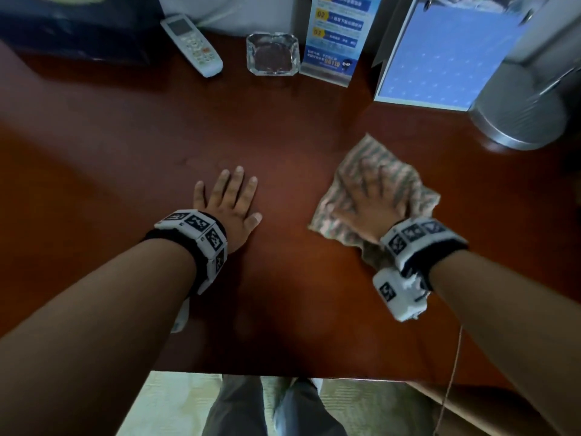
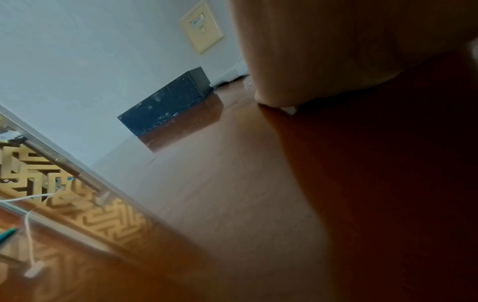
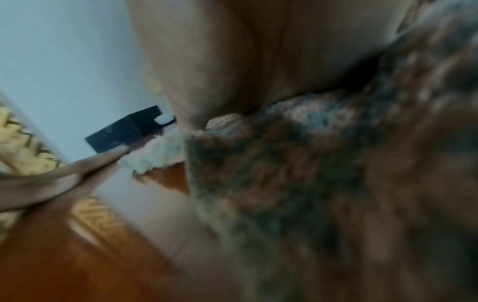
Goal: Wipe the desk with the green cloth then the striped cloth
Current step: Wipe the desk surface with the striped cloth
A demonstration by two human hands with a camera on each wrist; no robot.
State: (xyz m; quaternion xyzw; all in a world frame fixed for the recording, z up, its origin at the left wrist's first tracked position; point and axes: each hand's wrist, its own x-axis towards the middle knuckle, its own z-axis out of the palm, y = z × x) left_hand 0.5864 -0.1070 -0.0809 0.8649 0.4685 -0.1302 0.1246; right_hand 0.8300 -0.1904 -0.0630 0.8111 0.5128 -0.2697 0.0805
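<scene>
The striped cloth (image 1: pixel 386 171) lies crumpled on the dark red-brown desk (image 1: pixel 283 146), right of centre. My right hand (image 1: pixel 374 196) presses flat on it with fingers spread; motion blur smears hand and cloth. In the right wrist view the striped cloth (image 3: pixel 310 163) fills the frame under my palm (image 3: pixel 245 51). My left hand (image 1: pixel 231 199) rests flat on the bare desk left of the cloth, fingers straight, holding nothing. The left wrist view shows only the heel of my left hand (image 2: pixel 336 40) on the desk (image 2: pixel 232 194). No green cloth shows in any view.
Along the back edge stand a dark box (image 1: pixel 78 23), a white remote (image 1: pixel 191 44), a glass ashtray (image 1: pixel 273 55), a blue leaflet stand (image 1: pixel 336 36), a blue folder (image 1: pixel 440 58) and a round metal base (image 1: pixel 518 121). The desk's front edge (image 1: pixel 283 374) is near my legs.
</scene>
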